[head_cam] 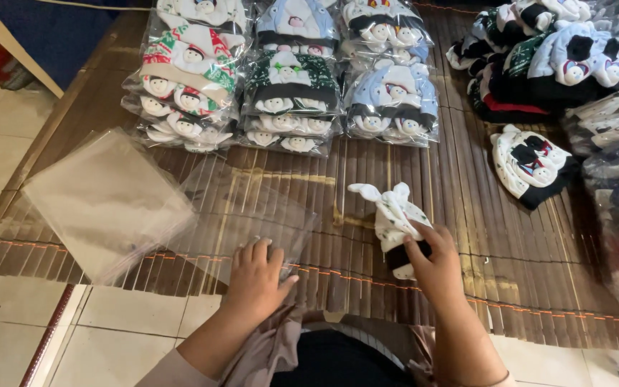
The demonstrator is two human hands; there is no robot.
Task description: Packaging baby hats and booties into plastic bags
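White knotted baby hat [394, 218], black cuff, pinched by right hand [435, 269].

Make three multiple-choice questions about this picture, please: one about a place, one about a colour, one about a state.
1. Where does the left hand rest?
A. on a clear plastic bag
B. on a bagged stack
C. on the floor tiles

2. What colour is the cuff of the white hat in the right hand?
A. red
B. black
C. yellow

3. How are the hats in the three stacks at the top of the bamboo mat?
A. loose
B. packed in clear bags
C. boxed

Answers: 1 A, the fingers lie flat on the bag; 2 B, a dark band shows under the thumb; 3 B, glossy film covers them.
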